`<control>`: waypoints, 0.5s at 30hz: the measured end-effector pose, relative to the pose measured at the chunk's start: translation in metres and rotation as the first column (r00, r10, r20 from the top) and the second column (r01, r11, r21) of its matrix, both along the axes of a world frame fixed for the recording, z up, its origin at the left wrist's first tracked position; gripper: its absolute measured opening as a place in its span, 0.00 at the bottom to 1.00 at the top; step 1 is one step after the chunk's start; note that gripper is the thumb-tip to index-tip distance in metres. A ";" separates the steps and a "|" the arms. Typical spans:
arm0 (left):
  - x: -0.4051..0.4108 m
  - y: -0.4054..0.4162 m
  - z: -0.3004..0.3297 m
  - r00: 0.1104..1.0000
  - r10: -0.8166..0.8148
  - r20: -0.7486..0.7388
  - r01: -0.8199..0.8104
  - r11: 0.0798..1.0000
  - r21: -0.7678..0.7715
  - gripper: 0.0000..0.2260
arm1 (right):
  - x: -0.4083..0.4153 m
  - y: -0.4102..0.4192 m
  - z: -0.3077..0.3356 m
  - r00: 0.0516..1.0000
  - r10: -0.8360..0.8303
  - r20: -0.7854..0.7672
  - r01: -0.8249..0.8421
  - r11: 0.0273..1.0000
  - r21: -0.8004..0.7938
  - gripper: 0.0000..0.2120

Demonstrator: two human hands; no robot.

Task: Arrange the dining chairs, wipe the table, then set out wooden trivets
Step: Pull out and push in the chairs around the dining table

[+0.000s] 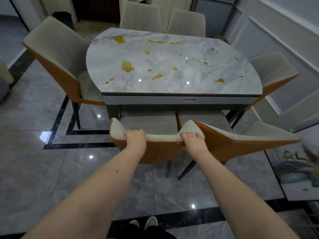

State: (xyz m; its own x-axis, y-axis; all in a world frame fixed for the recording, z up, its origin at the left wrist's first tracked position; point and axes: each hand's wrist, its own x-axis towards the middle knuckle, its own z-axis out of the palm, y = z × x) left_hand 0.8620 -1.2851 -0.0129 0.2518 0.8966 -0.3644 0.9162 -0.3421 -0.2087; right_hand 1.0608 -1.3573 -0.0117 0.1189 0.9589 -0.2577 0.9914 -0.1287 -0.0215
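A grey marble-look dining table (172, 78) with several yellow-orange patches on its top stands in front of me. At its near edge sits a dining chair (155, 149) with a cream seat and an orange back shell. My left hand (135, 138) grips the top of its backrest on the left. My right hand (194, 141) grips the same top edge on the right, thumb on the orange back. A second chair (241, 142) stands right beside it, backrest touching.
One chair (57, 54) stands at the table's left side, another (274, 71) at its right, and two chairs (141, 16) at the far side. A patterned mat (296, 178) lies on the glossy tiled floor to my right. A white panelled wall runs along the right.
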 end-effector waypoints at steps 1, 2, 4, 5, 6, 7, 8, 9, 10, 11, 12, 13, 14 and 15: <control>0.005 -0.001 0.003 1.000 -0.001 -0.017 0.001 1.000 -0.002 0.18 | 0.001 -0.003 0.003 1.000 0.003 -0.005 -0.003 1.000 0.004 0.26; 0.013 -0.002 0.005 1.000 -0.018 -0.019 0.018 1.000 -0.008 0.19 | 0.004 -0.007 0.007 1.000 0.001 -0.011 -0.001 1.000 0.008 0.26; 0.034 -0.007 0.012 0.997 -0.064 0.037 0.066 0.997 -0.041 0.19 | 0.012 -0.016 0.013 1.000 -0.005 -0.023 0.006 0.999 0.037 0.26; 0.047 -0.011 0.015 0.993 -0.087 0.075 0.092 0.994 -0.057 0.19 | 0.016 -0.020 0.015 1.000 -0.004 -0.026 0.006 0.998 0.055 0.26; 0.062 -0.018 0.020 0.987 -0.114 0.116 0.122 0.991 -0.064 0.19 | 0.024 -0.025 0.018 1.000 -0.005 -0.025 0.007 0.997 0.073 0.26; 0.081 -0.025 0.026 0.978 -0.144 0.152 0.156 0.986 -0.068 0.19 | 0.035 -0.032 0.020 1.000 -0.012 -0.019 0.014 0.996 0.090 0.26; 0.093 -0.030 0.028 0.970 -0.164 0.181 0.180 0.981 -0.074 0.19 | 0.041 -0.035 0.022 1.000 -0.017 -0.014 0.018 0.995 0.100 0.26; 0.105 -0.036 0.031 0.960 -0.189 0.204 0.207 0.976 -0.070 0.19 | 0.050 -0.039 0.023 0.999 -0.031 -0.014 0.033 0.993 0.112 0.26; 0.122 -0.043 0.033 0.951 -0.217 0.222 0.235 0.970 -0.058 0.19 | 0.064 -0.046 0.024 0.998 -0.056 -0.014 0.057 0.991 0.121 0.26; 0.135 -0.048 0.034 0.944 -0.239 0.228 0.256 0.965 -0.047 0.19 | 0.076 -0.051 0.025 0.997 -0.077 -0.011 0.078 0.989 0.123 0.26; 0.149 -0.053 0.035 0.942 -0.257 0.216 0.273 0.961 -0.045 0.19 | 0.089 -0.057 0.024 0.996 -0.093 -0.002 0.093 0.988 0.121 0.26; 0.166 -0.058 0.036 0.942 -0.267 0.202 0.282 0.958 -0.052 0.19 | 0.107 -0.062 0.024 0.994 -0.106 0.010 0.104 0.987 0.125 0.26; 0.180 -0.062 0.035 0.944 -0.262 0.199 0.278 0.959 -0.054 0.19 | 0.121 -0.067 0.023 0.993 -0.117 0.018 0.114 0.985 0.130 0.26; 0.198 -0.067 0.035 0.943 -0.252 0.217 0.267 0.963 -0.041 0.19 | 0.140 -0.072 0.023 0.992 -0.122 0.025 0.117 0.983 0.139 0.26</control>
State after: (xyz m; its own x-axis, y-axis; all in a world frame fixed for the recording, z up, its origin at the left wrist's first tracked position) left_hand 1.0602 -1.3520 0.0218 0.5488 0.7648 -0.3375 0.8143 -0.5804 0.0088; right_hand 1.2009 -1.4295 0.0115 0.2410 0.9632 -0.1191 0.9696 -0.2444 -0.0148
